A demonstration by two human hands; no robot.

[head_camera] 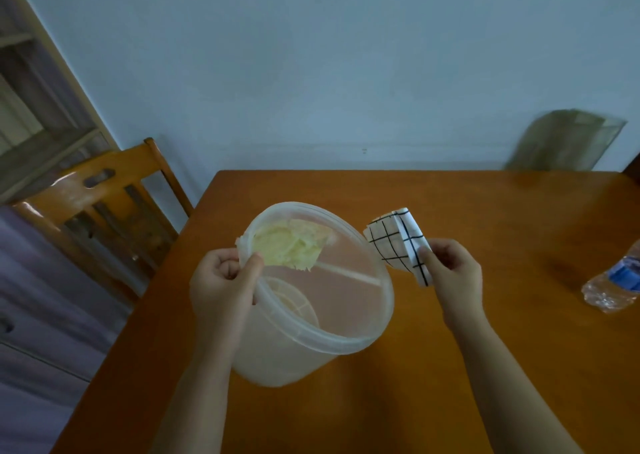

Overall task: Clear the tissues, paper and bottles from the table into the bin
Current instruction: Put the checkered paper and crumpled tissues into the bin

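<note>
A translucent plastic bin [360,329] is tilted toward me above the wooden table [485,315]. My left hand [221,280] grips its near-left rim. A crumpled pale yellow tissue [287,245] lies inside against the far wall, partly under my thumb. My right hand [453,273] pinches a folded white paper with a black grid [398,242] just outside the bin's right rim. A crushed clear bottle with a blue cap [616,280] lies on the table at the far right edge of view.
A wooden chair [104,207] stands at the table's left corner. A greenish flat sheet [568,145] leans on the wall behind the table's back right. A pale wall runs behind the table.
</note>
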